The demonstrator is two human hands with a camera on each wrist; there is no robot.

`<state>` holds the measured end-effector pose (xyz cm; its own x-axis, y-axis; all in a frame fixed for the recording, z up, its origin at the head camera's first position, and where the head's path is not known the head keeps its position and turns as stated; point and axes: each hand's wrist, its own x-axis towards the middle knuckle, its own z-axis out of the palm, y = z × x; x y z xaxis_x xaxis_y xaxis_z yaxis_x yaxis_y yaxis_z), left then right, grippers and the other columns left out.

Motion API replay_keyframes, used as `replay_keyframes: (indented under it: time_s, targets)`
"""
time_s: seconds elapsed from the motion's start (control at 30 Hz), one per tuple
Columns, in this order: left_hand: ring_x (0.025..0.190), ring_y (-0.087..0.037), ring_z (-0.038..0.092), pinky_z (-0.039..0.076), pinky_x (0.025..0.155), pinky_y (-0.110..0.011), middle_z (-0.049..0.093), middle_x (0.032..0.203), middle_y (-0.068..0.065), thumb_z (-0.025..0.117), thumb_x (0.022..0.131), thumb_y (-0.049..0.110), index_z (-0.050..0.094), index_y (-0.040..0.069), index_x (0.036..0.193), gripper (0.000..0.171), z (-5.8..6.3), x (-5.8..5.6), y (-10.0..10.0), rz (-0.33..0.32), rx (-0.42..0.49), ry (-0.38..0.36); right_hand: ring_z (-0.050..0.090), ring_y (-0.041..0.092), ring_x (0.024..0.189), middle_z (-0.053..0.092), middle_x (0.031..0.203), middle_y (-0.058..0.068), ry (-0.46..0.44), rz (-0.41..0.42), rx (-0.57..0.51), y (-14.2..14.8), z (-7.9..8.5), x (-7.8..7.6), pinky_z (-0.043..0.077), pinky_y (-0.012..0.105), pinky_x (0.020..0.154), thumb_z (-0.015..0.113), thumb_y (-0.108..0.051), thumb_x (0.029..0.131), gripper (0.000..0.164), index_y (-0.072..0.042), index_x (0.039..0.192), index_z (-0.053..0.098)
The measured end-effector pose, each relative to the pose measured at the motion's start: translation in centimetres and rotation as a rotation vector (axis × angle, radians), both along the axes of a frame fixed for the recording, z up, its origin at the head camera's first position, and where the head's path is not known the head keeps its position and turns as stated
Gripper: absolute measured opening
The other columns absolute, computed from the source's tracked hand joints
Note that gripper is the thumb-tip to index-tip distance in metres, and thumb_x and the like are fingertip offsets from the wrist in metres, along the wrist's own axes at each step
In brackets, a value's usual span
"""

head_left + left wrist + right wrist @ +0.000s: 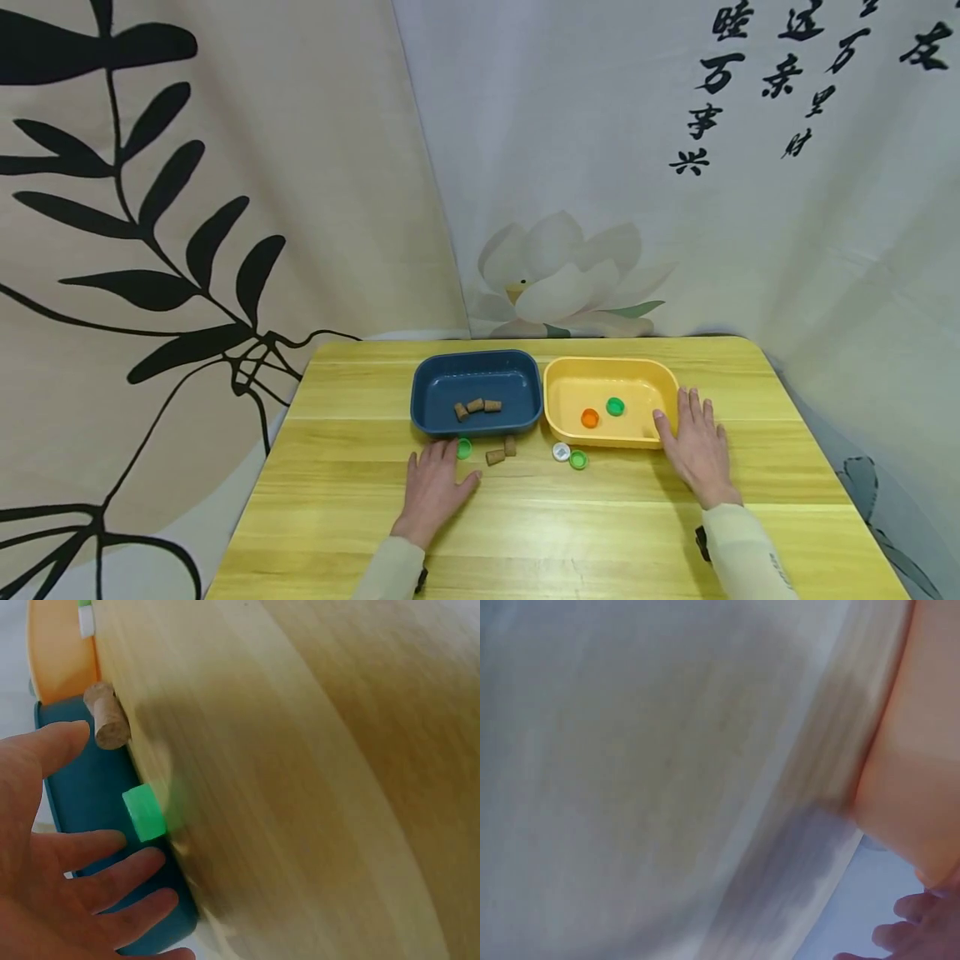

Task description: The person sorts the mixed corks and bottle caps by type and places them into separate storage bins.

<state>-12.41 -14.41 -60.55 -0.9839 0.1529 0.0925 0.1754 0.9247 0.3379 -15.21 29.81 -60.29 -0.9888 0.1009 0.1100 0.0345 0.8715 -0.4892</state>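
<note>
My left hand lies before the blue tray, its fingers extended and spread, holding nothing. Beside its fingertips is a green bottle cap, also seen as a green cap in the left wrist view; whether they touch cannot be told. Two corks, one of them this cork, lie to the right of that hand. Three more, including a cork, are inside the blue tray. My right hand rests with straight fingers at the right side of the yellow tray. In the right wrist view only some fingers show.
An orange cap and a green cap lie in the yellow tray. In front of it, a white cap and another green cap are on the wooden table. A printed curtain hangs behind the table.
</note>
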Motion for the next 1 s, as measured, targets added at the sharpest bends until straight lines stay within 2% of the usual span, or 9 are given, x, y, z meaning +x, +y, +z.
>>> replay_keyframes:
  time_s: [0.3,0.7,0.87,1.0]
  targets:
    - [0.125,-0.043,0.058,0.039,0.105,-0.072,0.064,0.129,-0.020,0.076,0.090,0.050,0.065,0.004,0.137,0.066,-0.8,0.1,0.2,-0.026,-0.038,0.024,0.007,0.058,0.151,0.007,0.166,0.035,-0.024,0.010,-0.046,-0.3,0.0,0.1,0.012,0.081,0.110,0.028,-0.052,0.111,0.081,0.007,0.162,0.007]
    - [0.122,-0.038,0.058,0.041,0.103,-0.072,0.066,0.125,-0.016,0.077,0.090,0.047,0.077,0.010,0.114,0.044,-0.4,1.4,-0.4,-0.064,-0.107,0.060,0.009,0.058,0.150,0.008,0.165,0.035,-0.022,0.003,-0.049,-0.3,0.1,0.1,0.014,0.081,0.110,0.028,-0.051,0.111,0.080,0.009,0.161,0.008]
    - [0.121,-0.038,0.060,0.041,0.103,-0.072,0.067,0.124,-0.015,0.079,0.089,0.044,0.077,0.012,0.102,0.035,0.1,1.9,-0.6,-0.072,-0.098,0.059,0.009,0.058,0.150,0.008,0.165,0.035,-0.024,0.001,-0.051,-0.3,0.0,0.1,0.013,0.080,0.110,0.028,-0.051,0.111,0.081,0.009,0.161,0.007]
    - [0.118,-0.037,0.062,0.044,0.102,-0.070,0.068,0.121,-0.016,0.082,0.087,0.040,0.071,0.008,0.108,0.040,0.2,1.9,-0.6,-0.072,-0.074,0.069,0.009,0.058,0.150,0.008,0.165,0.035,-0.023,0.001,-0.054,-0.3,0.0,0.2,0.013,0.080,0.111,0.028,-0.051,0.111,0.081,0.009,0.162,0.007]
